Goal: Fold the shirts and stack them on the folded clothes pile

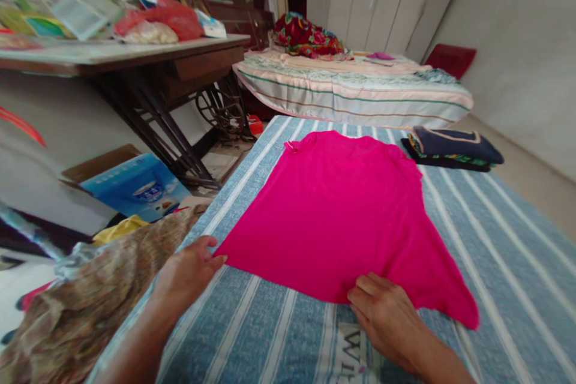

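A bright pink T-shirt (pixel 328 210) lies spread on a blue and white striped bed sheet (pixel 243 318), its neck end away from me. My left hand (pixel 191 267) is at the hem's left corner, the cloth pinched between thumb and forefinger. Farther right along the same hem, my right hand (pixel 382 315) is closed on the edge with its fingers curled. Soft creases run through the shirt to the right of that hand, and its right corner lies loose on the sheet. The cloth inside the right fingers is hidden.
Folded dark clothes (pixel 454 147) are stacked at the sheet's far right. Left of the bed are a brown patterned cloth (pixel 103 288), a blue box (pixel 139 186) and a cluttered sewing-machine table (pixel 180 57). Another bed (pixel 360 87) stands beyond, before a pale wardrobe (pixel 369 0).
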`<state>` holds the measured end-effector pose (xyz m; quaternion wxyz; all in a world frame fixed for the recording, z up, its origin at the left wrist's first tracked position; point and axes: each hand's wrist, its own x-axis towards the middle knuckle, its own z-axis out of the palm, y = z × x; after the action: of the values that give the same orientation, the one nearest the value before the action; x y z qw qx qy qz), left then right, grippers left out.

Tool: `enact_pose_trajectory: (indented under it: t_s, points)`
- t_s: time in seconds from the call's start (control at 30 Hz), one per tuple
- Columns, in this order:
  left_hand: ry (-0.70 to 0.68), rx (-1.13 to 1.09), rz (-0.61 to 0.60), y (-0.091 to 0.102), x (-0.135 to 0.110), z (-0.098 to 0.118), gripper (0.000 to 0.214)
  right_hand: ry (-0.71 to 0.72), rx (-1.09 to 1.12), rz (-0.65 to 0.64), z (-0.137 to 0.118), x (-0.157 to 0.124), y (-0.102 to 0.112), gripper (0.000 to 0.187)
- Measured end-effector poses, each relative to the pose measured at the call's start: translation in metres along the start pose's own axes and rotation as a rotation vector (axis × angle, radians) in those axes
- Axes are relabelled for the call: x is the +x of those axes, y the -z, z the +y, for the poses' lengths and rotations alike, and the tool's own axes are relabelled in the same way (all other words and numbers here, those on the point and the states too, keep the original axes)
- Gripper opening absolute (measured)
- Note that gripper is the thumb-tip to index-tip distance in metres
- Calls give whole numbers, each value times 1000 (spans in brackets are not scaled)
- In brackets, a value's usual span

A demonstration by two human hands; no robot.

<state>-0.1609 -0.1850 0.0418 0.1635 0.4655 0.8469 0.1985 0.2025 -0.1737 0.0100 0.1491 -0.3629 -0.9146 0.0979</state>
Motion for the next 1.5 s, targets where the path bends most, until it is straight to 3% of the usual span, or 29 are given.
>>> enact_pose_trajectory:
  t_s: [0.1,0.2,0.33,0.43,0.53,0.63,0.7,0.97,1.13,1.23,1.3,1.4,1.5]
  points:
    - [-106,279,117,-1,-9,13,37,2,-14,19,0,0,-3,18]
    - [-385,245,124,-18,-27,41,36,20,-40,61,0,1,-5,18]
    - [-794,148,-56,-58,-53,94,29,41,-57,108,-1,2,-8,18]
    - [-967,188,-224,-82,-67,130,31,54,-70,146,0,1,-11,17]
    - [-1054,222,-375,-99,-72,151,42,49,-55,162,1,-2,-13,16]
    - [-1090,248,-488,-113,-70,155,49,28,-23,164,1,-6,-16,17]
    - [-1120,251,-500,-120,-67,151,51,2,-6,168,1,-8,-17,16]
    - [-1169,293,-474,-129,-63,142,55,-2,16,216,3,-8,-18,15]
    - [-1208,285,-381,-136,-59,139,53,-35,130,153,2,-7,-2,14]
    - [-1210,276,-344,-141,-58,139,53,-87,192,233,19,-10,15,19]
    - [-1209,270,-323,-143,-58,139,54,-194,160,370,43,-15,27,21]
    - [-1215,274,-301,-144,-56,140,54,-528,46,500,97,-24,44,21]
    - [-1221,306,-295,-144,-55,141,54,-907,2,332,149,-32,58,20]
